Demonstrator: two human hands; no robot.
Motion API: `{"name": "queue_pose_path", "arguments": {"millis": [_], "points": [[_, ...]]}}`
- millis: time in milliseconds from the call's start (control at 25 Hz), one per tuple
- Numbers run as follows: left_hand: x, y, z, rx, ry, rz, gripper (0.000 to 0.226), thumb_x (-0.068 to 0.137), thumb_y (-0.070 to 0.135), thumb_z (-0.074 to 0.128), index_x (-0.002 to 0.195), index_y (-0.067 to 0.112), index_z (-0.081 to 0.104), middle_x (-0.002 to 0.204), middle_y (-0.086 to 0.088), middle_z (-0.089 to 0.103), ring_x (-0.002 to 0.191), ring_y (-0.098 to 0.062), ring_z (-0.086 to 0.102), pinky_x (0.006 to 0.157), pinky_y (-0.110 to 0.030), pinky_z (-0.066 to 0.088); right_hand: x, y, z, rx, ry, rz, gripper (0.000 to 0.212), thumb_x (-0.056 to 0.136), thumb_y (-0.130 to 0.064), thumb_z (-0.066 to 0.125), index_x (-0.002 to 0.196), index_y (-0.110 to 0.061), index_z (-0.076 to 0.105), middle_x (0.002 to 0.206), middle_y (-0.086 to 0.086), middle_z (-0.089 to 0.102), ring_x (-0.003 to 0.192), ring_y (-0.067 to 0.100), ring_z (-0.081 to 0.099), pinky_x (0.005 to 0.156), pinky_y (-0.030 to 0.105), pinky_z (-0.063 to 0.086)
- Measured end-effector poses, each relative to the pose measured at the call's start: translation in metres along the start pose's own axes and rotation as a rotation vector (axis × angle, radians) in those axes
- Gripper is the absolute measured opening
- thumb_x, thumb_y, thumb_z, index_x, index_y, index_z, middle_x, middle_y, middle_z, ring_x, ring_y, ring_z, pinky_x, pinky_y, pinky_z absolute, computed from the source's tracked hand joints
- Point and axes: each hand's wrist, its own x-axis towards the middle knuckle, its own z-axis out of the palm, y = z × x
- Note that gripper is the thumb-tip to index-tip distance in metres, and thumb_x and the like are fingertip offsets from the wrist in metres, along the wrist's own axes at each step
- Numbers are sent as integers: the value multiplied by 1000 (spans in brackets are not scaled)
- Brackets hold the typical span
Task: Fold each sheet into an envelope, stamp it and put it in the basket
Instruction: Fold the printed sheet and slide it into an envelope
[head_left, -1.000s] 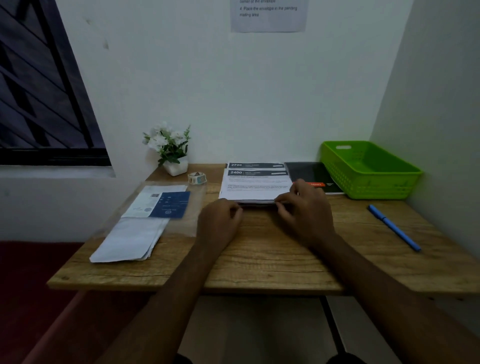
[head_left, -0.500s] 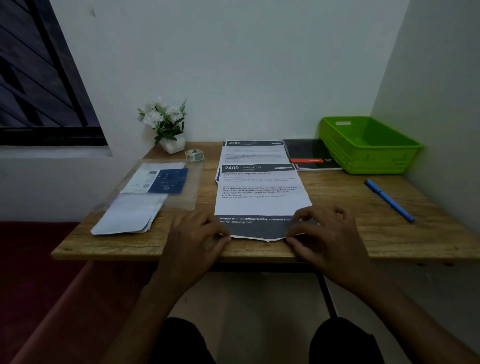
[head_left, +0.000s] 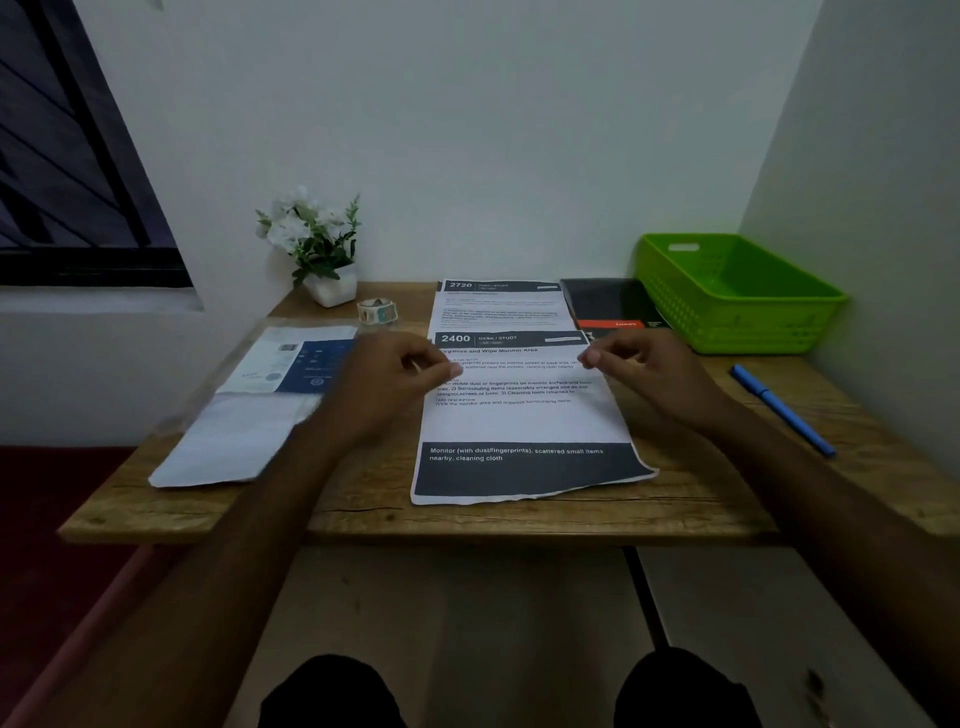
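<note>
A printed sheet headed "2400" lies flat at the desk's front middle, its torn dark bottom edge near the desk edge. Behind it lies a stack of sheets topped by "2720". My left hand hovers at the front sheet's upper left edge. At the upper right edge is my right hand. Both have loosely curled fingers with the tips pointing inward, and the sheet is not lifted. A small roll of stamps sits behind my left hand. The green basket stands at the back right and looks empty.
On the wooden desk, white envelopes and a blue-and-white card under clear plastic lie at the left. A potted white flower is at the back. A black notebook lies beside the basket, a blue pen at right.
The "2400" sheet came off the stack and now lies at the front of the desk. My hands have moved from its bottom edge up to its upper sides.
</note>
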Motion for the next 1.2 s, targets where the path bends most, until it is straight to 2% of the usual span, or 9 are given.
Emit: {"name": "queue_pose_path", "arguments": {"millis": [80, 200, 320, 400, 520, 760, 1040, 1120, 1200], "points": [[37, -15, 9, 23, -50, -46, 33, 71, 47, 71, 89, 19, 73, 80, 9, 68, 67, -6, 58, 59, -27, 44, 29, 24, 12, -88, 33, 89, 10, 87, -31, 66, 93, -27, 72, 100, -2, 71, 93, 13, 62, 83, 33, 48], [69, -40, 22, 189, -78, -112, 52, 68, 55, 72, 105, 20, 67, 100, 5, 67, 81, -8, 58, 62, -24, 39, 54, 53, 27, -358, 88, 96, 37, 82, -55, 59, 108, -30, 68, 119, -2, 65, 116, 21, 51, 99, 48, 38], [80, -58, 29, 287, -96, -118, 75, 67, 61, 71, 126, 18, 54, 128, -1, 58, 112, -18, 53, 89, -36, 44, 58, 64, 30, -404, 9, 158, 62, 81, -63, 53, 135, -33, 49, 141, 0, 50, 133, 23, 35, 105, 49, 22], [83, -67, 32, 289, -161, -139, 88, 64, 67, 68, 133, 18, 47, 134, -3, 54, 120, -21, 50, 101, -47, 40, 58, 67, 30, -395, -75, 176, 74, 84, -60, 58, 146, -32, 31, 150, 3, 38, 140, 23, 27, 110, 51, 15], [86, -77, 34, 332, -254, -147, 102, 54, 76, 65, 137, 21, 42, 138, -2, 51, 122, -21, 48, 103, -53, 36, 61, 74, 31, -448, -151, 142, 85, 79, -68, 52, 150, -33, 20, 154, 2, 32, 143, 18, 21, 114, 51, 9], [87, -81, 37, 311, -237, -144, 112, 46, 83, 60, 139, 25, 37, 141, -2, 48, 126, -23, 45, 106, -55, 31, 62, 81, 32, -397, -112, 98, 79, 75, -67, 51, 145, -35, 32, 142, -10, 48, 138, 16, 31, 114, 51, 10], [82, -68, 34, 121, -116, -135, 108, 47, 56, 81, 139, 25, 34, 136, -1, 47, 110, -11, 45, 105, -50, 34, 61, 77, 32, -344, -90, 90, 83, 74, -64, 57, 146, -34, 29, 145, -7, 45, 137, 17, 32, 114, 51, 12], [79, -65, 34, 65, -106, -121, 106, 51, 43, 87, 140, 24, 33, 137, -1, 47, 109, -10, 46, 101, -39, 39, 60, 76, 32, -281, -36, 66, 76, 78, -53, 68, 143, -35, 33, 140, -8, 51, 133, 17, 39, 113, 52, 16], [78, -62, 34, 18, -99, -119, 103, 54, 31, 89, 140, 22, 32, 131, 0, 51, 102, -6, 49, 84, -19, 43, 59, 76, 30, -208, 16, 62, 67, 79, -45, 72, 137, -38, 40, 131, -11, 57, 125, 15, 47, 110, 52, 21]]}}
